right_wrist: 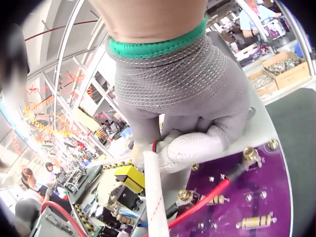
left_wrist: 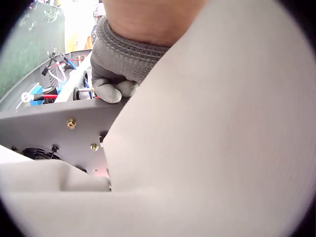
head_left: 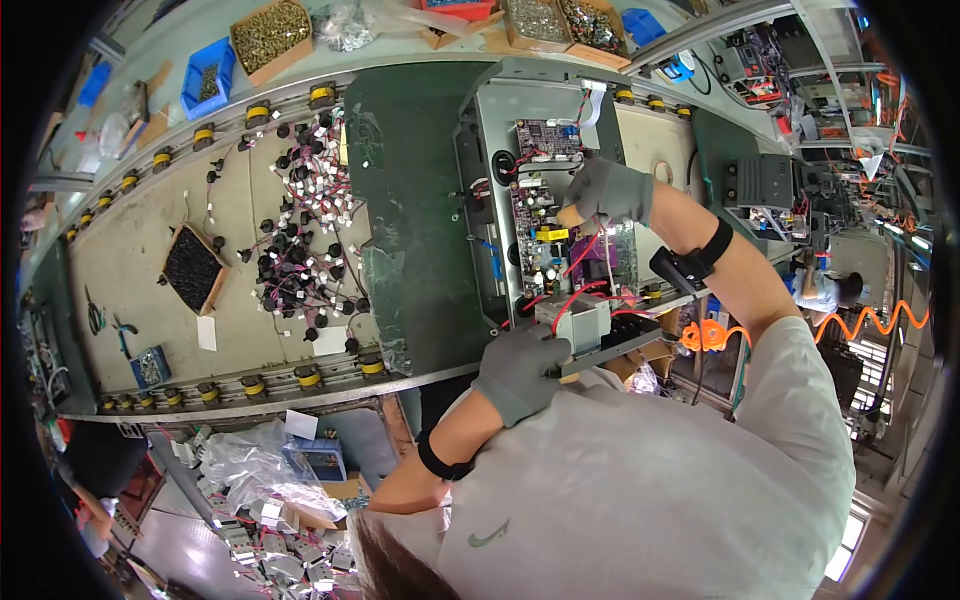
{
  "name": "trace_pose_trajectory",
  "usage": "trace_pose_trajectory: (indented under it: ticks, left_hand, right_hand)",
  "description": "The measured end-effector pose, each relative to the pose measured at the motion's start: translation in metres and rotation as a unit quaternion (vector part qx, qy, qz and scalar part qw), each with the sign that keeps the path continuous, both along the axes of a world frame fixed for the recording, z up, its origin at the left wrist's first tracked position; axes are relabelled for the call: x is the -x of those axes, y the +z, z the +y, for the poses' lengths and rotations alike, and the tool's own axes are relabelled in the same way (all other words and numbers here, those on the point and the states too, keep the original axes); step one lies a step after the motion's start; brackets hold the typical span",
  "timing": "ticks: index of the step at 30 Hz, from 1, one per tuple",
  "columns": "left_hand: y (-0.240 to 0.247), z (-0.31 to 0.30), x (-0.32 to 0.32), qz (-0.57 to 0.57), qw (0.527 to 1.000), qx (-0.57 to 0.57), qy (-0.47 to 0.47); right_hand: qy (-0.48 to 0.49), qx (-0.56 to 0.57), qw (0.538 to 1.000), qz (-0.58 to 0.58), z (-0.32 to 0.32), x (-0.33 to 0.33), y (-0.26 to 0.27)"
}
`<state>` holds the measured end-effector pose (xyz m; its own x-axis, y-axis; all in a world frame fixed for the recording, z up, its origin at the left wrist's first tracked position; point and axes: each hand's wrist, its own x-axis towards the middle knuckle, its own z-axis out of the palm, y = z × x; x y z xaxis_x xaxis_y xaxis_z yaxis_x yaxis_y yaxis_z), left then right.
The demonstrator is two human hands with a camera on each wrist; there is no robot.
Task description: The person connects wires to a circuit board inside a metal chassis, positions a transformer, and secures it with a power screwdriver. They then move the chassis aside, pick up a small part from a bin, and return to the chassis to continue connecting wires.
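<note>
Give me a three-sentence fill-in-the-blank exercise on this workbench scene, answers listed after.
The left hand and the right hand wear ___ knitted gloves.
The right hand pinches a white sleeved wire over the ___ circuit board.
The left hand grips the rim of the open grey metal chassis, which lies on a dark ___ mat.
Missing words: grey; purple; green.

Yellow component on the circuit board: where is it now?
Head view: the yellow component sits mid-board in the open grey chassis, just below the right hand, which pinches a white-sleeved wire, and above the left hand.
</note>
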<state>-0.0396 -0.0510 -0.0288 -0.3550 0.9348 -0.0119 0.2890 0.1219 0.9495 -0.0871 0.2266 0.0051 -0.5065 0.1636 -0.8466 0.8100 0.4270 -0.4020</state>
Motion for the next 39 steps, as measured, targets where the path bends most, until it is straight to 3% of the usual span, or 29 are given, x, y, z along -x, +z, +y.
trace_pose_trajectory:
  ticks: [3,5,8,12,14,17,24,26,28,30,34,39]
  left_hand:
    - [-0.003,0.001,-0.001,0.033,0.998,-0.035,0.033]
    - [-0.003,0.001,-0.001,0.028,0.998,-0.042,0.037]
    - [-0.002,0.001,-0.002,0.026,0.998,-0.039,0.040]
    - [0.000,-0.001,-0.001,0.005,1.000,0.005,0.004]
    - [0.001,-0.001,0.000,0.011,1.000,0.015,0.004]
    - [0.002,-0.001,0.000,0.015,1.000,0.024,0.002]
    - [0.006,0.001,0.004,0.022,0.999,0.039,-0.018]
    - [0.006,0.001,0.003,0.015,0.999,0.047,-0.013]
    - [0.005,0.001,0.001,0.032,0.999,0.033,0.000]
    - [0.004,0.000,0.000,0.048,0.999,0.020,0.013]
    - [-0.004,0.001,-0.001,0.067,0.998,0.014,0.017]
    - [-0.002,0.000,-0.002,0.079,0.996,0.017,0.032]
  right_hand:
    - [-0.003,0.006,1.000,0.028,-0.005,-0.004,0.000]
    - [0.095,-0.072,0.991,0.063,-0.011,-0.002,0.004]
    - [0.166,-0.123,0.977,0.044,-0.018,0.007,0.014]
    - [0.174,-0.153,0.972,0.048,-0.015,0.007,0.004]
    - [0.107,-0.090,0.990,-0.001,-0.016,0.008,0.005]
    - [0.033,-0.001,0.998,0.045,-0.008,-0.006,-0.011]
    - [-0.010,0.033,0.996,0.083,-0.010,-0.013,-0.004]
    - [0.097,-0.078,0.989,0.084,-0.012,-0.011,0.004]
    - [0.099,-0.142,0.984,0.047,-0.007,-0.003,0.020]
    - [0.096,-0.389,0.907,0.131,-0.004,-0.003,0.031]
    - [0.020,-0.385,0.906,0.177,-0.007,0.002,0.026]
    - [0.072,-0.406,0.896,0.162,0.002,0.006,0.010]
